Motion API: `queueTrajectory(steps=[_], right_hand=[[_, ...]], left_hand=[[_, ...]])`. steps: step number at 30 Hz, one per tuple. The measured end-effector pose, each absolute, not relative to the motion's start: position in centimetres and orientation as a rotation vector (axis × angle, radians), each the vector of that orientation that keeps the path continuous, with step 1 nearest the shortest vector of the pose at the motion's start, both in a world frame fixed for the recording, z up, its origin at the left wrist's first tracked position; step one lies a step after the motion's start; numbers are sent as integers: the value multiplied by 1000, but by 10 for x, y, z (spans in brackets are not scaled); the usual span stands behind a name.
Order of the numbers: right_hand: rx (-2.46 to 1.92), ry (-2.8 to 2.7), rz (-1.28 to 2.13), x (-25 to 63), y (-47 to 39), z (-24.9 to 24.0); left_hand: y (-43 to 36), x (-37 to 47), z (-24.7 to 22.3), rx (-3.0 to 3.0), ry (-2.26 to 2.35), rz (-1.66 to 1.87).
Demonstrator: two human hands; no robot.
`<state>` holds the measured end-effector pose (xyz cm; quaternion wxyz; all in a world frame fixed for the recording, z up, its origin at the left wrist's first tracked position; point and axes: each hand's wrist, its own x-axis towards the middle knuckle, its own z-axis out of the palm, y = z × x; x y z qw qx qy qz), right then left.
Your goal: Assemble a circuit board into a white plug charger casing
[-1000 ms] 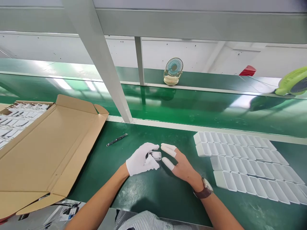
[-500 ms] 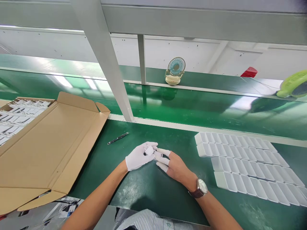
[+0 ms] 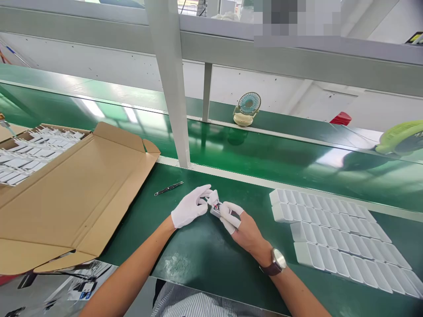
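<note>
My left hand (image 3: 190, 208), in a white glove, has its fingertips closed at the edge of a small white plug cap (image 3: 213, 197). The cap is tilted up from a small white charger housing (image 3: 215, 211), whose inside shows some red and dark parts. My right hand (image 3: 243, 223), with white finger cots and a watch at the wrist, grips the housing from the right. Both hands are above the green table, close together. A pair of dark tweezers (image 3: 168, 188) lies to the left, beyond my left hand.
At the left, an open cardboard box (image 3: 76, 189) holds rows of white plug pieces (image 3: 39, 149). Rows of white housings (image 3: 337, 220) stand at the right. A grey post (image 3: 172, 88) rises behind the table. A small fan (image 3: 248, 105) stands on the far ledge.
The plug cap has turned up at the housing's far end, exposing the inside. My right fingers have shifted along the housing. The whole view has tilted slightly upward and to the left.
</note>
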<state>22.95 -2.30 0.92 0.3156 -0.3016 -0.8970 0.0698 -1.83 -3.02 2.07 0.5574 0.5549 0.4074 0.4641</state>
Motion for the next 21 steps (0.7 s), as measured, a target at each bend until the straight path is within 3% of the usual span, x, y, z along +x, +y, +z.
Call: queueTrajectory(steps=[14, 17, 21], right_hand=[[-896, -2362, 451, 223, -29, -18], [-973, -2236, 689, 222, -28, -14], [-1000, -1659, 1355, 219, -22, -8]], left_hand=[[-31, -11, 10, 1360, 1102, 1047], [-32, -7, 7, 1404, 1117, 1011], [-38, 10, 8, 1548, 1309, 1041]])
